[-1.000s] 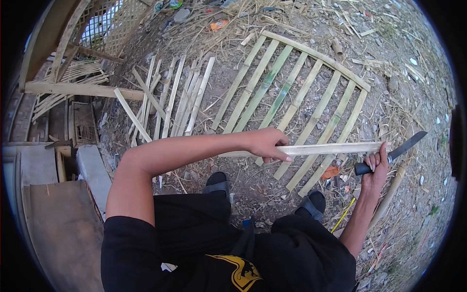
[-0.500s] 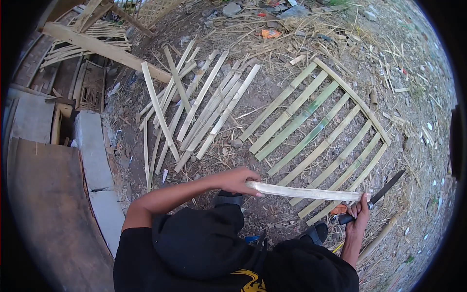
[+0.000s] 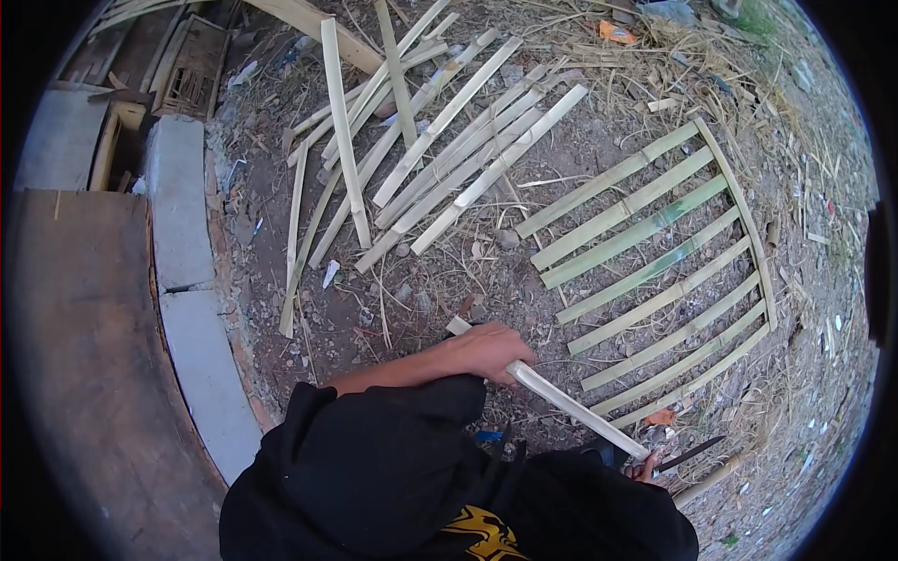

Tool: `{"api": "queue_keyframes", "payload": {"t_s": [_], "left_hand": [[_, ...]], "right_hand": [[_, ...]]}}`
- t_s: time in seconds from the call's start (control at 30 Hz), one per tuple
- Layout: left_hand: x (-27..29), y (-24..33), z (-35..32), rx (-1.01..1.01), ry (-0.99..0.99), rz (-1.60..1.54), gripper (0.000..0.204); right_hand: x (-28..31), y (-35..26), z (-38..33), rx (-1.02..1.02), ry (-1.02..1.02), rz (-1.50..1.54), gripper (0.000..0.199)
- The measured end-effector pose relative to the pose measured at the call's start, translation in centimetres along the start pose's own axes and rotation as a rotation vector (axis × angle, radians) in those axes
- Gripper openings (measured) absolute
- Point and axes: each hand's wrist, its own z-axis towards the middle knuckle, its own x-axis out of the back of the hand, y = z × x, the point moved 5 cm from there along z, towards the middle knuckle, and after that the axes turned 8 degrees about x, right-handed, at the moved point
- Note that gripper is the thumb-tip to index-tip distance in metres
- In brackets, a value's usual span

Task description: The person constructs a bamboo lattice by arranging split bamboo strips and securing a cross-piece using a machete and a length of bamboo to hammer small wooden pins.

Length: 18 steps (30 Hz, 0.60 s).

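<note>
A pale split bamboo strip (image 3: pixel 575 402) slants across in front of my knees, its right end lower and closer to my body. My left hand (image 3: pixel 491 353) is wrapped round it near its upper left end, and a short piece sticks out beyond the fist. At the other end, my right hand (image 3: pixel 643 469) has its fingers on the strip's tip and also keeps a knife (image 3: pixel 690 455). The dark blade points right and slightly upward, away from the strip. My right palm and the knife handle are mostly hidden by my dark clothing.
Several bamboo slats joined to a curved crosspiece (image 3: pixel 760 252) lie on the ground at right. A loose heap of bamboo strips (image 3: pixel 440 140) lies ahead to the left. Grey concrete blocks (image 3: pixel 201 351) and a brown board (image 3: pixel 84 374) edge the left side. Orange litter (image 3: pixel 660 417) lies near the knife.
My left hand has slid inward along the strip, leaving its end sticking out. The strip's right end has dropped toward my body with my right hand and knife. The whole view has shifted.
</note>
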Motion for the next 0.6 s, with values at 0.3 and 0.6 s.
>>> {"api": "queue_keyframes", "payload": {"t_s": [0.3,0.6], "left_hand": [[-1.5,-1.0,-0.8,-0.055,0.052,0.053,0.028],[-3.0,-2.9,-0.7,-0.037,0.091,-0.028,0.027]], "right_hand": [[0.4,4.0,1.0,-0.131,0.072,-0.143,0.045],[-2.2,3.2,1.2,-0.13,0.058,-0.2,0.046]]}}
